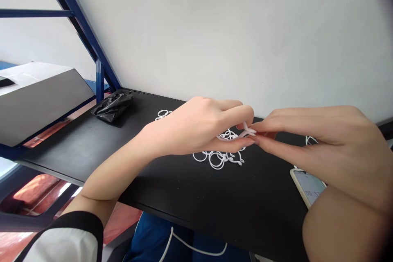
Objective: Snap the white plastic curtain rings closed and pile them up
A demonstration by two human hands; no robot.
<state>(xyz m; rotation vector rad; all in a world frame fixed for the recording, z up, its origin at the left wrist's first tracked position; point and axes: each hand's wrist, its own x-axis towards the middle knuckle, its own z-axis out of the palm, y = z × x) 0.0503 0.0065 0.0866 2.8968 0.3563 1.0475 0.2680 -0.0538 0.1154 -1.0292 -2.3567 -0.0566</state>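
Note:
Above the black tabletop, my left hand (204, 127) pinches a thin white plastic loop (250, 131) between thumb and forefinger. My right hand (328, 143) reaches in from the right, its thumb and fingertips closed on the same piece, so both sets of fingertips almost touch. Only the short ends of this loop show; the rest is hidden by my fingers. Beneath my hands lies a loose pile of white rings (217, 160) with small clasp-like ends. Behind my left wrist are more white rings (163, 113), partly covered by it.
A phone (307, 186) with a running timer lies by my right forearm. On the far left of the black table (196, 200) sits a crumpled black plastic bag (113, 106). A blue metal frame (82, 24) and a grey box (46, 98) stand further left. A white wall (230, 41) rises behind.

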